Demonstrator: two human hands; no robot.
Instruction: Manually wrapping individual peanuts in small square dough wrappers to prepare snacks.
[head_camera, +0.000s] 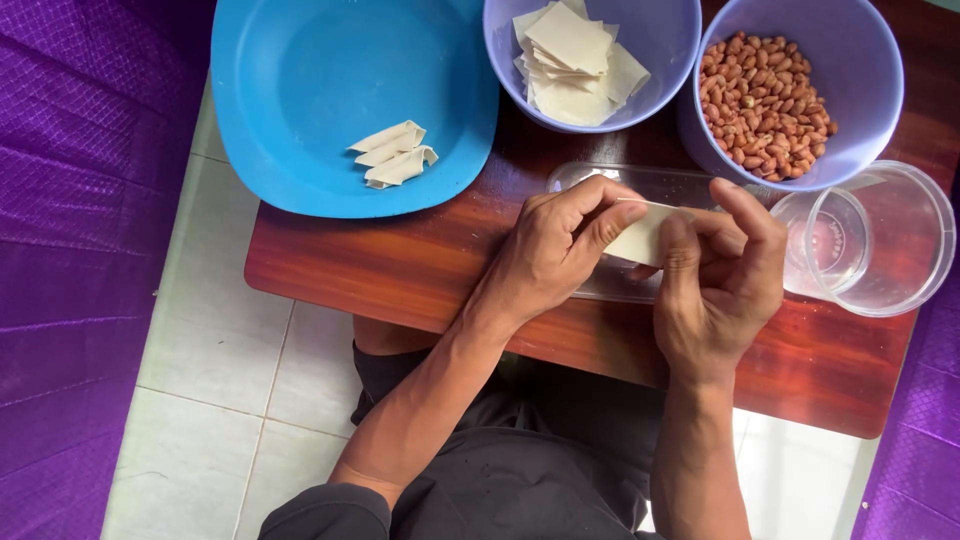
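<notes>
Table (420, 270) first, dark red wood, low over a tiled floor (210, 340), its near edge running just below both wrists. Up and left of the grip sits the blue tray (300, 60), wide and mostly bare, with a small cluster of rolls (395, 153) lying on it. Straight above the grip, a lilac bowl (665, 60) holds the stacked wrappers (575, 60); up and right, a second bowl (860, 60) is full of peanuts (765, 105). Right of the grip stands a clear tub (905, 235), touching the right fingertips' side of things. Directly under the hands, a clear lid (625, 285) lies flat.

Now the grip itself: left hand (555, 250) and right hand (720, 280) both pinch one pale wrapper (645, 235), held between them just above the lid. Its long axis runs left to right, hand to hand. Left thumb and forefinger clamp the left edge; right fingers curl over the right end. Neither hand is nearer — they share it. Open room lies leftward along bare wood toward the tray; the right side is crowded by the tub and peanut bowl.
</notes>
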